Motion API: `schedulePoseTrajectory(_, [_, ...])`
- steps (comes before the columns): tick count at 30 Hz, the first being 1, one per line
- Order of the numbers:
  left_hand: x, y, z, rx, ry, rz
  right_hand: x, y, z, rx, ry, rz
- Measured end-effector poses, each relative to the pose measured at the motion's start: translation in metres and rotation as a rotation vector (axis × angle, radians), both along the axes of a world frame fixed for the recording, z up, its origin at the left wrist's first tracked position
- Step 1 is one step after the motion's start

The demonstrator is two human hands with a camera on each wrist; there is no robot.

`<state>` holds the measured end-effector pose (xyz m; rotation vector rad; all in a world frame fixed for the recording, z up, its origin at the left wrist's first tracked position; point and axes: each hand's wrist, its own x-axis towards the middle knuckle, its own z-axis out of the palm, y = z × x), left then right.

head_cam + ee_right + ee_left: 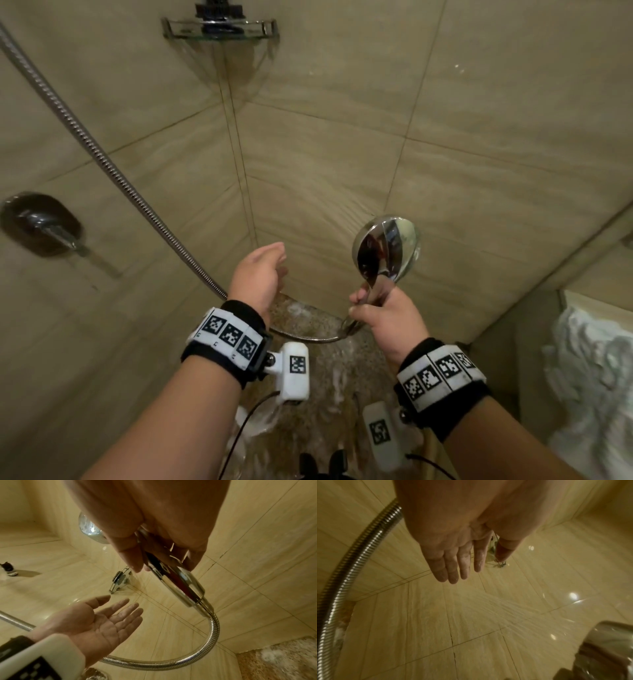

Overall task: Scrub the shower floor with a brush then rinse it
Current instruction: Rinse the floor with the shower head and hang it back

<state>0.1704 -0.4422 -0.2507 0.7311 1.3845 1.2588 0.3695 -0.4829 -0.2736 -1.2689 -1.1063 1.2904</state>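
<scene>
The right hand (388, 317) is curled round the slim chrome handle of the shower head (387, 248), whose round, mirror-bright back faces the head camera while its face is turned toward the tiled corner. In the right wrist view the fingers (132, 555) wrap the polished handle (173, 574), which tapers into a ribbed metal hose (211, 626). The hose loops down below the shower head, passes under the left wrist, then climbs up the wall left of the shower head. Fine streaks of water (508, 608) fan from the shower head across the glossy beige wall tiles (342, 144). The left hand (258, 274) hangs beside the shower head to its left, apart from it, holding nothing, palm open and fingers (464, 566) straight and close together, their skin looking wet. Below the shower head lies the shower floor (325, 363), a speckled pebbly brown surface, wet, with white foam patches. High above the shower head a glass corner shelf (219, 29) with a metal rail bears a dark round object. Left of the shower head, a dark oval plate carries a chrome mixer lever (51, 231). Both wrists wear black bands with white patterned blocks.
</scene>
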Motion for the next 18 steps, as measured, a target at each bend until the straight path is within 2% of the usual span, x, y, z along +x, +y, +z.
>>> schedulePoseTrajectory(4, [0.016, -0.029, 0.013, 0.040, 0.036, -0.053, 0.002, -0.021, 0.010, 0.029, -0.070, 0.069])
schedulePoseTrajectory(9, [0.040, -0.077, 0.026, 0.071, 0.109, -0.067, 0.010, -0.056, 0.020, 0.086, -0.332, 0.133])
schedulePoseTrajectory(13, [0.061, -0.120, 0.032, 0.067, 0.097, -0.037, 0.016, -0.093, 0.037, 0.112, -0.523, 0.191])
schedulePoseTrajectory(18, [0.085, -0.171, 0.042, 0.095, 0.140, -0.027, 0.029, -0.133, 0.054, 0.161, -0.618, 0.251])
